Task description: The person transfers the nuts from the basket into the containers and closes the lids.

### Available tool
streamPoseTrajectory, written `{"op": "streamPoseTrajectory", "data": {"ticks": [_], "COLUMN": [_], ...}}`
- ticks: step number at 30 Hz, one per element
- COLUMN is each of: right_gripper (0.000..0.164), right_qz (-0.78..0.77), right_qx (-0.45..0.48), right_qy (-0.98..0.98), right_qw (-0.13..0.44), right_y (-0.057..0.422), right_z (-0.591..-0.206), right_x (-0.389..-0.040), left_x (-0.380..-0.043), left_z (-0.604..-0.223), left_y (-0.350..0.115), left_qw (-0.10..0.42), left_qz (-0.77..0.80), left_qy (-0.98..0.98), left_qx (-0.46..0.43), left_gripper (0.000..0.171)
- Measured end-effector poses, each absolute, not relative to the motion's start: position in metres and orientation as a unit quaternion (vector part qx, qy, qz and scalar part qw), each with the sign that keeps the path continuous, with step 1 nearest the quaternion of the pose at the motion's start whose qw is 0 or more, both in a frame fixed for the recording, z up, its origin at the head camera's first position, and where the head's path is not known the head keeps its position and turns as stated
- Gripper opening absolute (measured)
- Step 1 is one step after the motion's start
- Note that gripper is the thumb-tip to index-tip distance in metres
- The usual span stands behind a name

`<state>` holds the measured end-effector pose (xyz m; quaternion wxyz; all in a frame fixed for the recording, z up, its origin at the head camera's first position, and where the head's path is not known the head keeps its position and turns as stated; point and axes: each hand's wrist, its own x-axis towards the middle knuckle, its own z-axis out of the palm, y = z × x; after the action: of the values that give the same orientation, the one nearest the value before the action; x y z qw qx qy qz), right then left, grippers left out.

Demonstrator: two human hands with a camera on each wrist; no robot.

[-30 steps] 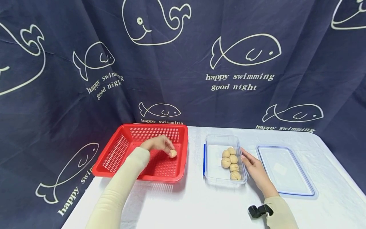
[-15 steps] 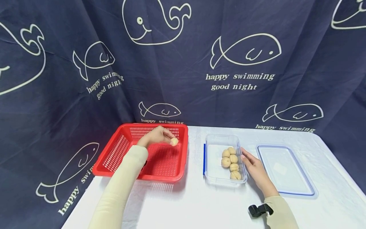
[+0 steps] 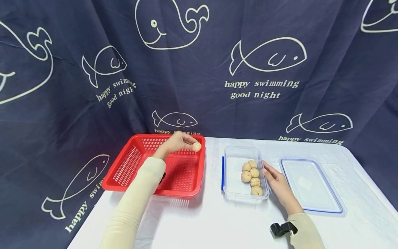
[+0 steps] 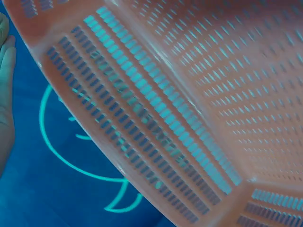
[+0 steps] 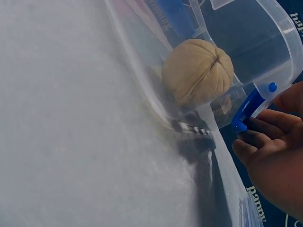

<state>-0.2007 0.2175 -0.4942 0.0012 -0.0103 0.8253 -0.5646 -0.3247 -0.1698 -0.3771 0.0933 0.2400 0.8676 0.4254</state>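
Between thumb and fingertips my left hand (image 3: pixel 178 141) pinches a walnut (image 3: pixel 197 147) above the back right part of the red plastic basket (image 3: pixel 199 188). Only the edge of that hand (image 4: pixel 5 104) enters the left wrist view, beside the basket wall (image 4: pixel 128 113). My right hand (image 3: pixel 278 188) holds the right side of a clear plastic container (image 3: pixel 231 152). In the right wrist view its curled fingers (image 5: pixel 265 135) lie against a blue latch (image 5: pixel 248 109). Several walnuts (image 3: pixel 246 176) sit along the container's right half; one large walnut (image 5: pixel 198 73) shows through its wall.
A clear lid with a blue seal (image 3: pixel 311 185) lies on the white tablecloth (image 3: pixel 199 221) to the right of the container. A dark blue curtain (image 3: pixel 199 79) with fish drawings hangs behind the table. A black wrist camera (image 3: pixel 283 229) sits on the right sleeve.
My left hand has lifted the walnut from low in the basket, up and to the right, close to the back right rim. The right hand and the container stay in place.
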Motion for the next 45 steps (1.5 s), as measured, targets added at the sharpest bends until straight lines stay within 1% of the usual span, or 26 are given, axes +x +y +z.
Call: {"op": "streamPoseTrajectory", "data": {"ticks": [5, 19, 27, 34, 39, 45], "right_gripper": [0.057, 0.058, 0.057, 0.058, 0.057, 0.057], "right_qz": [-0.565, -0.569, -0.567, -0.564, -0.566, -0.566], "right_qx": [-0.01, -0.005, -0.008, -0.006, -0.008, -0.009], "right_qy": [0.825, 0.822, 0.823, 0.826, 0.824, 0.825], "right_qw": [0.003, 0.005, -0.001, -0.002, 0.003, 0.004], "right_y": [0.217, 0.216, 0.217, 0.218, 0.218, 0.218], "right_z": [-0.493, -0.493, -0.494, -0.495, -0.496, -0.497], "right_x": [-0.2, -0.199, -0.201, -0.201, -0.202, -0.202], "left_x": [-0.322, -0.309, -0.301, -0.293, -0.283, -0.27], "left_z": [-0.373, -0.35, -0.335, -0.328, -0.323, -0.329], "left_y": [-0.153, -0.101, -0.072, -0.041, -0.019, 0.003], "left_qw": [0.078, 0.052, 0.031, 0.039, 0.027, 0.023], "left_qz": [0.441, 0.49, 0.512, 0.527, 0.534, 0.549], "left_qy": [0.857, 0.84, 0.825, 0.813, 0.807, 0.797], "left_qx": [0.256, 0.226, 0.237, 0.242, 0.252, 0.25], "left_gripper": [0.032, 0.03, 0.03, 0.031, 0.03, 0.03]}}
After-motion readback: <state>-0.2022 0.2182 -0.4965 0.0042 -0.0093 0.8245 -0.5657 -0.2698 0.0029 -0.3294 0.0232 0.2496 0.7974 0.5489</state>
